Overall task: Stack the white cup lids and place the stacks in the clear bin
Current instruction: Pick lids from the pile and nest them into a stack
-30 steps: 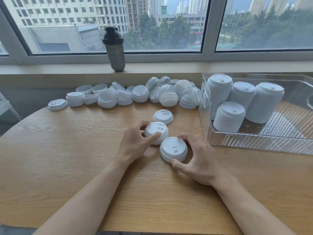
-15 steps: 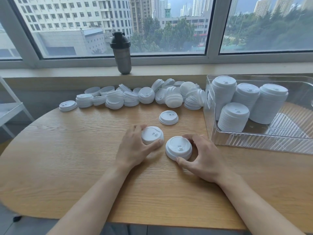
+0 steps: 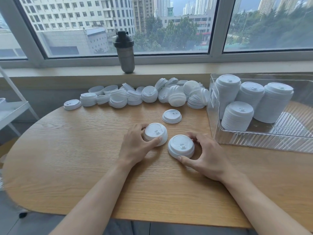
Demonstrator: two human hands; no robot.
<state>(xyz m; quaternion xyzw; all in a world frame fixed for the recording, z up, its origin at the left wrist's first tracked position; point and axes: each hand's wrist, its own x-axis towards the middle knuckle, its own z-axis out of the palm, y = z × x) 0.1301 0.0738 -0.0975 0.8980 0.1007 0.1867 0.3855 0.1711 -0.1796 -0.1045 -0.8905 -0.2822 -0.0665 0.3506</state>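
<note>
- Our left hand (image 3: 138, 146) curls round a short stack of white lids (image 3: 155, 134) at the middle of the wooden table (image 3: 67, 150), thumb on its near side and fingers on its far-left edge; that stack looks slightly tipped.
- Our right hand (image 3: 205, 156) pinches a second lid (image 3: 181, 146) just to the right, thumb at its near rim, fingers behind its far-right rim.
- The two pieces lie side by side, nearly touching, each domed side up, so we judge the coming move to be setting one over the other, left to right or the reverse.
- One loose lid (image 3: 171, 116) lies flat just beyond both hands, a little nearer the left one.
- A long heap of unsorted lids (image 3: 144, 96) runs left to right along the far edge, under the windowsill where a dark shaker bottle (image 3: 125, 52) stands.
- The clear bin (image 3: 254, 138) sits at the right, holding four tall lid stacks (image 3: 250, 100); our right hand is the nearer to it, so we expect a finished stack to travel rightward and slightly away from us.
</note>
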